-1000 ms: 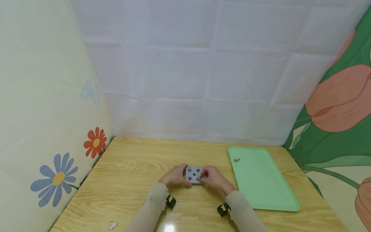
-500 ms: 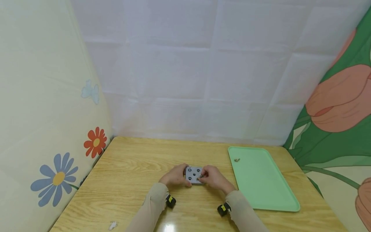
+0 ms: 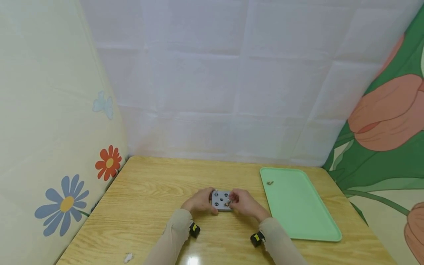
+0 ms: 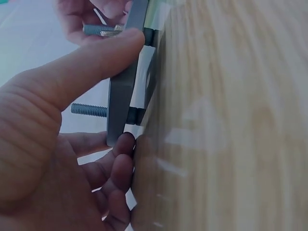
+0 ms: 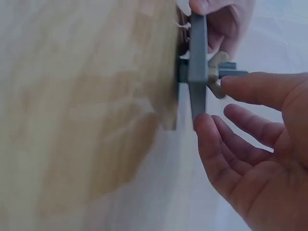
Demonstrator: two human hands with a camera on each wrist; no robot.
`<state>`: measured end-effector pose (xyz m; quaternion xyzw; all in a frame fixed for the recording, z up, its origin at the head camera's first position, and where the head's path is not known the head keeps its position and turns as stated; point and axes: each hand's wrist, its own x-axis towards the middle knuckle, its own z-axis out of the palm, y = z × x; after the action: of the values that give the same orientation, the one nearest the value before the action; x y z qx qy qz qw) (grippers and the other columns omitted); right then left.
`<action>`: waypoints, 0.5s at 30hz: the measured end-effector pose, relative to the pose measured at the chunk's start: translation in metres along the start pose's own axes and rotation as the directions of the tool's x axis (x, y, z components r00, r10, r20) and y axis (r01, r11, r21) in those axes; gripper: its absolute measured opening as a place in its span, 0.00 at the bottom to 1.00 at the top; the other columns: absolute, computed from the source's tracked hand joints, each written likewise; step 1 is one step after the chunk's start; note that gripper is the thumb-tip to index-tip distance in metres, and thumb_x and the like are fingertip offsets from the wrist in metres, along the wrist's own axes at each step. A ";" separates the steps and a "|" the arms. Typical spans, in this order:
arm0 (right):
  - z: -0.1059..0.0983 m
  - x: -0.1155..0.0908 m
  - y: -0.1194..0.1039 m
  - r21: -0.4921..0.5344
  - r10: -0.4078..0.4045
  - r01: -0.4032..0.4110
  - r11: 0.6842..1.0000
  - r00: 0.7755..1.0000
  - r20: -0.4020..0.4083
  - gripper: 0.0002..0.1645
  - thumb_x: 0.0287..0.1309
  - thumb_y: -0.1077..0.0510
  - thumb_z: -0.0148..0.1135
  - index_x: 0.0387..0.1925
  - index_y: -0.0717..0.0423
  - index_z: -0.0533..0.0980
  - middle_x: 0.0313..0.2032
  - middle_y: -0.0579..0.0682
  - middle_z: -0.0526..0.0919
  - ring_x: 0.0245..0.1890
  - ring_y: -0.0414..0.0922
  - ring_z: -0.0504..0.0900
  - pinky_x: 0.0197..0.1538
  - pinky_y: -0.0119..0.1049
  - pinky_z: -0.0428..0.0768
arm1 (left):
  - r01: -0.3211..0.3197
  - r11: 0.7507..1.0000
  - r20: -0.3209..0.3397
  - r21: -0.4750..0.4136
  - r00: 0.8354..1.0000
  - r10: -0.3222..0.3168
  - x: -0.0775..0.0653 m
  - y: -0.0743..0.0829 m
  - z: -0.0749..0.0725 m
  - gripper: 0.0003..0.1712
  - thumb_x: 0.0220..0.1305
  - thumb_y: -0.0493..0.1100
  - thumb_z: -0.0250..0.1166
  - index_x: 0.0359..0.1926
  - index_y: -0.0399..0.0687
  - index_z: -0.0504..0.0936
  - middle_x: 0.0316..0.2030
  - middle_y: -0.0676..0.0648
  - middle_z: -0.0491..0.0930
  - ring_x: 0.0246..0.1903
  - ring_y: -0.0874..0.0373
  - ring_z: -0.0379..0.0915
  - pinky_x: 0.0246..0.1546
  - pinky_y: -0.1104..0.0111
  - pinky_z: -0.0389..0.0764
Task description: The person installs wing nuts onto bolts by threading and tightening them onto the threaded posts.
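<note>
A grey plate point(image 3: 221, 200) with several round holes stands slightly above the table, bolts passing through it. My left hand point(image 3: 201, 200) grips its left side, thumb on the upper face and fingers at the edge in the left wrist view. One bare threaded bolt point(image 4: 89, 109) sticks out near that hand. On a bolt at the plate's right side sits a brass wing nut point(image 5: 219, 72). The thumb of my right hand point(image 3: 244, 202) touches this wing nut, the other fingers curled, one against the plate's edge in the right wrist view.
To the right lies a light green tray point(image 3: 301, 206) with small brass-coloured pieces point(image 3: 270, 183) near its back left corner. A small white scrap point(image 3: 128, 257) is on the wooden table point(image 3: 159, 176) at the front left. A white cloth point(image 3: 205, 81) hangs behind.
The right fingers have shifted slightly at the wing nut, which shows more clearly in the head view. The left hand and the plate stay nearly where they were.
</note>
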<state>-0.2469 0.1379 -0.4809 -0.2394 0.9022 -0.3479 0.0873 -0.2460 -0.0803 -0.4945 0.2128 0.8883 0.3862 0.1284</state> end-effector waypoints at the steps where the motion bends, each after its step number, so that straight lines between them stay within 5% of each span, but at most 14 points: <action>1: -0.003 -0.001 0.000 -0.004 -0.002 0.002 1.000 1.000 -0.002 0.10 0.48 0.62 0.61 0.35 0.55 0.72 0.29 0.44 0.74 0.30 0.40 0.72 0.33 0.35 0.72 | 0.006 1.000 0.005 0.010 1.000 -0.006 0.000 0.000 0.000 0.43 0.32 0.50 0.75 0.52 0.45 0.67 0.36 0.57 0.71 0.35 0.63 0.67 0.40 0.68 0.68; 10: -0.049 -0.009 0.011 -0.057 0.035 -0.042 0.997 0.992 -0.124 0.09 0.54 0.60 0.56 0.37 0.58 0.74 0.30 0.43 0.75 0.32 0.40 0.73 0.36 0.38 0.72 | 0.023 0.990 0.012 0.137 1.000 -0.024 0.001 -0.001 -0.003 0.50 0.32 0.51 0.75 0.59 0.45 0.62 0.43 0.52 0.69 0.41 0.59 0.65 0.47 0.63 0.65; 15: -0.077 -0.019 0.029 -0.023 0.096 -0.100 0.995 0.984 -0.149 0.11 0.57 0.55 0.54 0.38 0.57 0.74 0.33 0.45 0.76 0.35 0.42 0.74 0.36 0.39 0.72 | 0.027 0.990 0.056 0.135 0.998 -0.035 0.002 -0.001 -0.006 0.51 0.34 0.48 0.75 0.61 0.46 0.60 0.45 0.51 0.67 0.44 0.58 0.64 0.50 0.63 0.63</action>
<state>-0.2659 0.2117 -0.4433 -0.1697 0.9221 -0.3462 0.0337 -0.2505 -0.0836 -0.4918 0.2183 0.9114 0.3170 0.1455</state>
